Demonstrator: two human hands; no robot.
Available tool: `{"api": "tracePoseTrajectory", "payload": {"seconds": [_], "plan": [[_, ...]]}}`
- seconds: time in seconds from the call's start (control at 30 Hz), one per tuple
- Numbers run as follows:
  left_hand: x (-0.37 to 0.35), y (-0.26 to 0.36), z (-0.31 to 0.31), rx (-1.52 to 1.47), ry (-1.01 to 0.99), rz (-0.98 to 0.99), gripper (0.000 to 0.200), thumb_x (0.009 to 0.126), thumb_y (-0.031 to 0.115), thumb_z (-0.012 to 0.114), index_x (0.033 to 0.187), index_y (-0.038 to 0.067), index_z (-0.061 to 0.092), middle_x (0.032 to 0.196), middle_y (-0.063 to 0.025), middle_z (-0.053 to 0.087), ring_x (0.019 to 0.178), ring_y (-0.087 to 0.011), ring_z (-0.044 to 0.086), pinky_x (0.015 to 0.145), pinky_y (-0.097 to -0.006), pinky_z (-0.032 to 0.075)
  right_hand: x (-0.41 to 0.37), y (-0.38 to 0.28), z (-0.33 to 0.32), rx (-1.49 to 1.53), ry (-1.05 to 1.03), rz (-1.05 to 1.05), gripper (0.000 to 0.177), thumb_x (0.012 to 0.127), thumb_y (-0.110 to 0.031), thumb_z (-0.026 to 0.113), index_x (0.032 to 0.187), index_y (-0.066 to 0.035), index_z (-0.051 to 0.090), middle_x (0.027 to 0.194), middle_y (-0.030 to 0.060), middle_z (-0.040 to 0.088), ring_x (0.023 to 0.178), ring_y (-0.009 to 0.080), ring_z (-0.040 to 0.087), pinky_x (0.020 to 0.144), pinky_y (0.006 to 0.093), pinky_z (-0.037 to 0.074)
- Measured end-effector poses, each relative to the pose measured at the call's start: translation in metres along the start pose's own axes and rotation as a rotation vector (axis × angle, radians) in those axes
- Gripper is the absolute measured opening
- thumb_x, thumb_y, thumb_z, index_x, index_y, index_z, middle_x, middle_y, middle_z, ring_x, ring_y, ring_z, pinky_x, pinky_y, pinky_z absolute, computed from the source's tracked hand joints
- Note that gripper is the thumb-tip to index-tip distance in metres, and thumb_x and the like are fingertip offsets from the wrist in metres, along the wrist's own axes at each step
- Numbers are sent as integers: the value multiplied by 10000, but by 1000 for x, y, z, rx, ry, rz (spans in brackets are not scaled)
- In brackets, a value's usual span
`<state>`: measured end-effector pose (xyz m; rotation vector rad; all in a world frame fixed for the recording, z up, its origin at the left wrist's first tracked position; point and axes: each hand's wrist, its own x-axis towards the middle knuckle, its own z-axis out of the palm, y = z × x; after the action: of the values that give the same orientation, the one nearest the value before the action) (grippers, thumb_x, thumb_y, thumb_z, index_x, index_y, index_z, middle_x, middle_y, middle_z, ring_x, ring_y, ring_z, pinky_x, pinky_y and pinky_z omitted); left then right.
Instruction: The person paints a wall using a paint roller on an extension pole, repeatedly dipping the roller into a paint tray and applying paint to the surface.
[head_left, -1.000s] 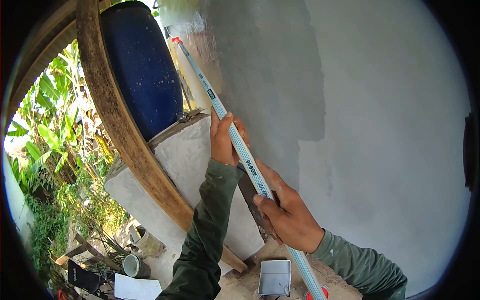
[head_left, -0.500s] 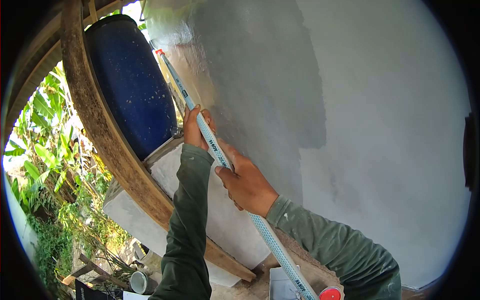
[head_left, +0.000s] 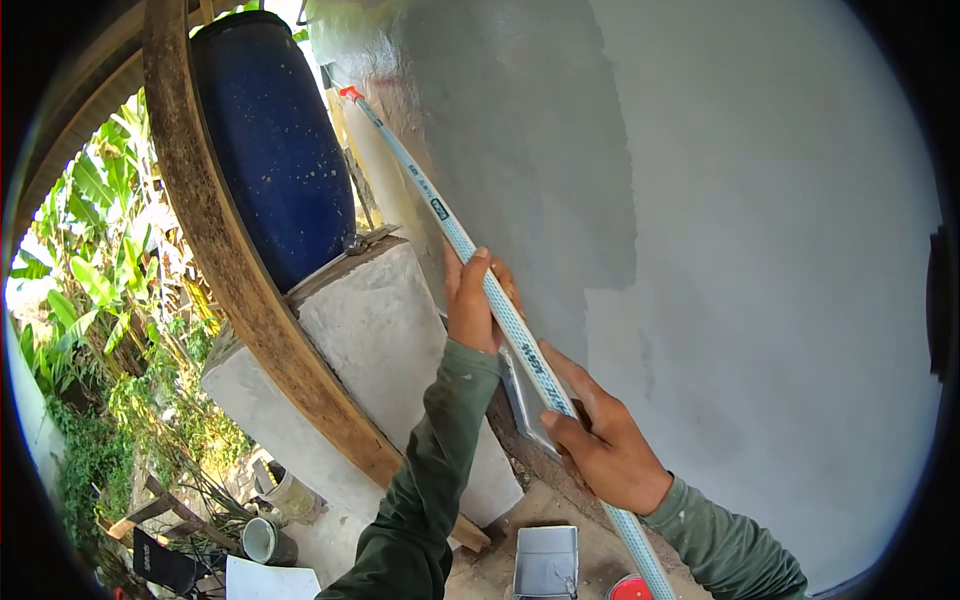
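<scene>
A long white-and-teal patterned extension pole (head_left: pixel 532 356) slants from the lower right up to the far left, ending in a red connector (head_left: pixel 351 93). What is fixed beyond the connector is small and hard to make out. My left hand (head_left: pixel 478 300) is wrapped round the pole about midway along. Lower down, my right hand (head_left: pixel 607 448) grips the same pole, its index finger stretched along it. The far end is close to the left edge of a wall (head_left: pixel 760 300), whose upper left part has a darker grey, partly shiny patch (head_left: pixel 520 150).
A blue barrel (head_left: pixel 272 160) stands on a pale block (head_left: pixel 370 310) at the left, behind a curved-looking wooden beam (head_left: pixel 215 260). On the ground are a grey paint tray (head_left: pixel 546 558), a red round container (head_left: pixel 630 589) and a bucket (head_left: pixel 268 541). Plants grow at far left.
Both hands and the pole have moved right and down in view, and the red end has shifted slightly right. More of the paint tray and ground shows. Both hands still hold the pole.
</scene>
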<state>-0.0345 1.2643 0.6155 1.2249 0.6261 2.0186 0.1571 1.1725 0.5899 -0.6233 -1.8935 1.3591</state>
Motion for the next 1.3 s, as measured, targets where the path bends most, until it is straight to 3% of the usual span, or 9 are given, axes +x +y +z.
{"api": "tracePoseTrajectory", "payload": {"seconds": [0.33, 0.47, 0.5, 0.67, 0.87, 1.03, 1.13, 1.23, 1.3], "plan": [[-122, -24, 93, 16, 0, -50, 718, 956, 172, 411, 1516, 170, -37, 607, -25, 447, 425, -98, 453, 345, -249, 442, -144, -21, -42, 152, 50, 246, 612, 935, -20, 448, 1502, -87, 227, 604, -12, 443, 408, 77, 399, 400, 237, 366], [-163, -35, 122, 26, -79, 33, 716, 960, 182, 384, 1511, 152, -72, 569, -48, 471, 383, -110, 445, 334, -258, 445, -198, -18, -53, 182, 109, 343, 614, 937, -18, 457, 1499, -67, 216, 618, 10, 464, 399, 79, 408, 394, 240, 371], [-174, -36, 129, 36, -80, 14, 721, 961, 179, 379, 1508, 148, -90, 569, -52, 473, 382, -112, 447, 332, -260, 445, -215, 1, -61, 72, 118, 117, 576, 965, -87, 459, 1502, -82, 251, 965, 65, 634, 402, 35, 354, 375, 209, 329], [-220, -31, 163, -30, -123, -15, 781, 963, 118, 394, 1472, 74, -197, 600, 0, 446, 456, -80, 437, 406, -232, 415, -269, 2, -75, 72, 130, 178, 583, 955, -90, 475, 1495, -55, 256, 744, 7, 589, 384, 30, 341, 365, 200, 311], [-243, -34, 174, -92, -132, -38, 807, 959, 120, 394, 1456, 56, -239, 1317, -253, 233, 597, -67, 515, 447, -231, 493, -295, -12, -78, 197, 145, 341, 627, 954, -142, 499, 1502, -41, 213, 598, -62, 410, 388, 28, 314, 368, 189, 282], [-214, -28, 154, -54, -151, -16, 791, 965, 138, 411, 1468, 34, -190, 809, -105, 539, 491, -78, 470, 417, -237, 434, -264, 1, -72, 126, 128, 245, 604, 961, -139, 487, 1497, -40, 226, 597, -66, 404, 392, 22, 323, 368, 190, 296], [-183, -23, 134, -43, -123, 37, 790, 963, 151, 425, 1478, 45, -165, 584, -8, 465, 450, -85, 446, 406, -238, 404, -223, -7, -60, 67, 77, 180, 576, 968, -118, 463, 1495, -50, 241, 708, -21, 546, 398, 21, 339, 373, 190, 319], [-148, -16, 109, -11, -114, 14, 744, 956, 161, 400, 1496, 111, -110, 589, -37, 464, 410, -101, 441, 363, -246, 415, -181, -21, -44, 231, 98, 166, 566, 968, -105, 463, 1496, -78, 260, 1101, 110, 641, 407, 25, 368, 382, 197, 343], [-125, -14, 92, -1, -79, 4, 662, 951, 169, 397, 1506, 167, 36, 581, -43, 440, 374, -113, 429, 318, -252, 417, -151, -31, -34, 246, 85, 243, 591, 954, -64, 462, 1498, -71, 230, 860, 64, 553, 404, 51, 389, 386, 218, 358]]}}
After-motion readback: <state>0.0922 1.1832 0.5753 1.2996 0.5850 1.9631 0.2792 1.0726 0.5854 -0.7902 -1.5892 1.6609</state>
